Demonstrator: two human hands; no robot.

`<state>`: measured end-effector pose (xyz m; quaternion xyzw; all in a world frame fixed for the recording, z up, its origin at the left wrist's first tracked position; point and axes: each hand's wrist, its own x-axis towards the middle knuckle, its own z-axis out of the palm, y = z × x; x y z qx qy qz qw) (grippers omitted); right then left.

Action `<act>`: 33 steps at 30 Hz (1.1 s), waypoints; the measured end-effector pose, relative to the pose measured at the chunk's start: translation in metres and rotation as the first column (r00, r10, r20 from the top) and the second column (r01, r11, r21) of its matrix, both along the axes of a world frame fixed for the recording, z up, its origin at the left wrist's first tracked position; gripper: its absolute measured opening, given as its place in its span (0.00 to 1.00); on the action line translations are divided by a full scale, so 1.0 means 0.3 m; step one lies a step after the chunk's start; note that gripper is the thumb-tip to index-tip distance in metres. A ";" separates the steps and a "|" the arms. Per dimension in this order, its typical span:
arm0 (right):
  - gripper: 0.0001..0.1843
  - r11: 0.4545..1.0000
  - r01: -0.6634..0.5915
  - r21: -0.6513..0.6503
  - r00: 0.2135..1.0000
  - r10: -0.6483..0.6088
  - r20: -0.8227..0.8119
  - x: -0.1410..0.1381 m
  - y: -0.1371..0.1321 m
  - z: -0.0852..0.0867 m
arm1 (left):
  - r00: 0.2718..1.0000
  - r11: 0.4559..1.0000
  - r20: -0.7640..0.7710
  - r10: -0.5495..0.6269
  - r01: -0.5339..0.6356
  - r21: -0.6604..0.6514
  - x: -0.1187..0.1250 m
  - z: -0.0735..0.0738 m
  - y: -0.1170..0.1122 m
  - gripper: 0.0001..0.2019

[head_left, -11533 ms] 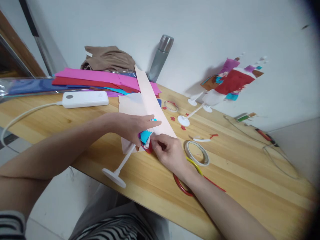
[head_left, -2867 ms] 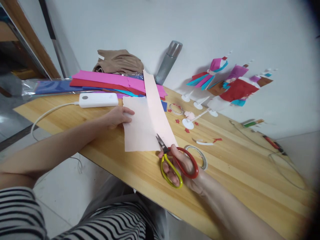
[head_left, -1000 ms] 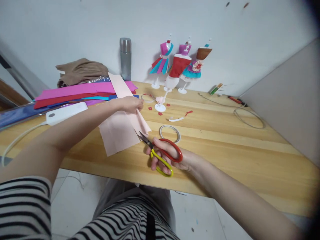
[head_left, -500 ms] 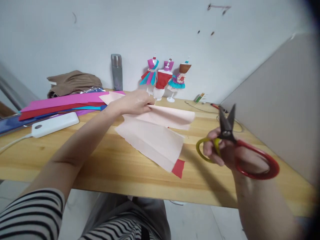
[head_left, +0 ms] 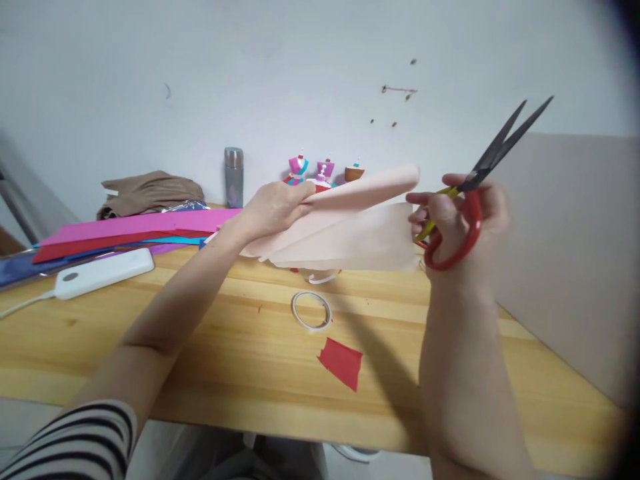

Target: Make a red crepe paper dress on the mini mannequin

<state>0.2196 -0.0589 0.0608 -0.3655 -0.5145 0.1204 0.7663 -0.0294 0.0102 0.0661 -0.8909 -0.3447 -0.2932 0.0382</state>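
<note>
Pinched in my left hand (head_left: 277, 210) is a folded sheet of pale pink paper (head_left: 350, 230), raised off the table so that it partly covers the small dress forms (head_left: 299, 167) at the wall. My right hand (head_left: 450, 217) has hold of scissors (head_left: 493, 157) with one red and one yellow handle; their blades are parted and point up to the right, away from the paper. The right fingers are near the sheet's right end. Below the sheet lie a white tape ring (head_left: 311, 311) and a small red scrap (head_left: 341, 363).
On the left lie pink, red and blue sheets (head_left: 140, 223), with a white power bank (head_left: 105, 273) and its cable in front. A grey flask (head_left: 233, 177) and a brown cloth (head_left: 153, 193) stand along the wall. A pale panel (head_left: 565, 267) borders the right side.
The pink paper has been lifted off the table, uncovering the tape ring and more of the red scrap. My right hand has risen and turned, tilting the scissors to the right.
</note>
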 end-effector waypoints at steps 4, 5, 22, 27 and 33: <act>0.25 0.993 0.107 -0.056 0.988 -0.100 0.117 -0.004 0.025 -0.021 | 0.975 0.995 0.219 -0.037 0.056 -0.081 -0.031 -0.033 0.020 0.07; 0.26 0.989 0.117 -0.093 0.985 -0.103 0.141 -0.003 0.031 -0.030 | 0.955 0.989 0.290 -0.055 0.092 -0.114 -0.037 -0.042 0.027 0.07; 0.21 0.978 0.082 -0.192 0.986 -0.052 0.157 0.010 0.055 -0.037 | 0.747 0.032 0.665 0.015 0.664 -0.747 -0.051 -0.152 0.010 0.26; 0.22 0.974 0.215 -0.075 0.974 -0.208 0.087 -0.012 0.010 -0.014 | 0.606 0.141 0.788 0.105 0.775 -0.616 -0.054 -0.112 -0.013 0.24; 0.15 0.992 -0.127 -0.020 0.980 0.128 0.151 -0.034 -0.062 -0.012 | 0.449 0.280 0.863 0.231 0.819 -0.501 -0.058 -0.077 -0.032 0.16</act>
